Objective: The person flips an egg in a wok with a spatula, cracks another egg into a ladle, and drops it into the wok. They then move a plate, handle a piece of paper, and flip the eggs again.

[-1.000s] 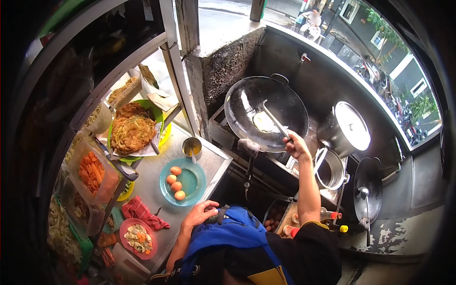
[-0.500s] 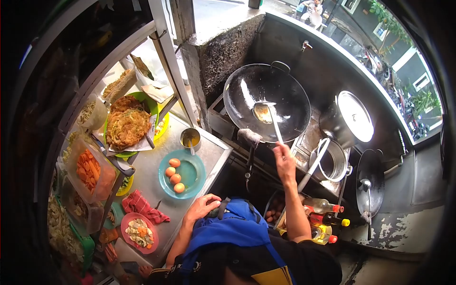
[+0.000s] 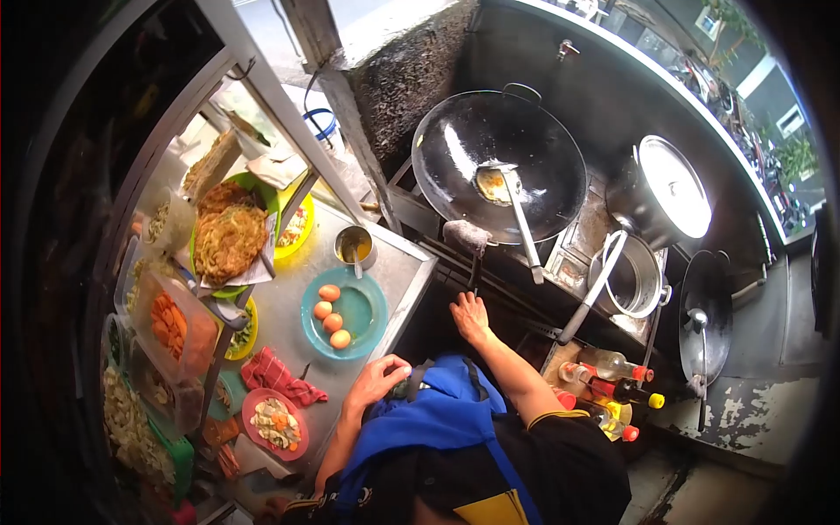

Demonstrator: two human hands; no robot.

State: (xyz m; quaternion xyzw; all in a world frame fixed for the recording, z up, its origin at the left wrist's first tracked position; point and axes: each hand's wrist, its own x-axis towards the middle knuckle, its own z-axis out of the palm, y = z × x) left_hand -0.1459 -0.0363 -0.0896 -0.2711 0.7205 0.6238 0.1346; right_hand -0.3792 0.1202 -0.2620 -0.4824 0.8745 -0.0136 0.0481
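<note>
A large black wok (image 3: 455,131) sits on the stove, with a spatula (image 3: 525,219) resting in it over a small piece of food (image 3: 494,185). My right hand (image 3: 471,317) is below the wok, near the stove knob area under the cloth-wrapped wok handle (image 3: 465,236); its fingers are bent, and what they touch is hard to make out. My left hand (image 3: 381,378) is at the counter's edge beside the blue apron, fingers loosely curved, holding nothing visible. Near it is a teal plate (image 3: 366,308) with several eggs (image 3: 332,323).
A metal cup (image 3: 355,247), fried omelettes (image 3: 229,245), a pink plate (image 3: 295,444) of chopped food and a red cloth (image 3: 282,378) are on the left. At right stand a lidded pot (image 3: 621,201), a saucepan (image 3: 646,302), several bottles (image 3: 612,391) and a smaller wok (image 3: 713,289).
My right hand has let go of the spatula and moved down and left, to below the wok. The spatula now rests in the wok. The camera view has shifted slightly.
</note>
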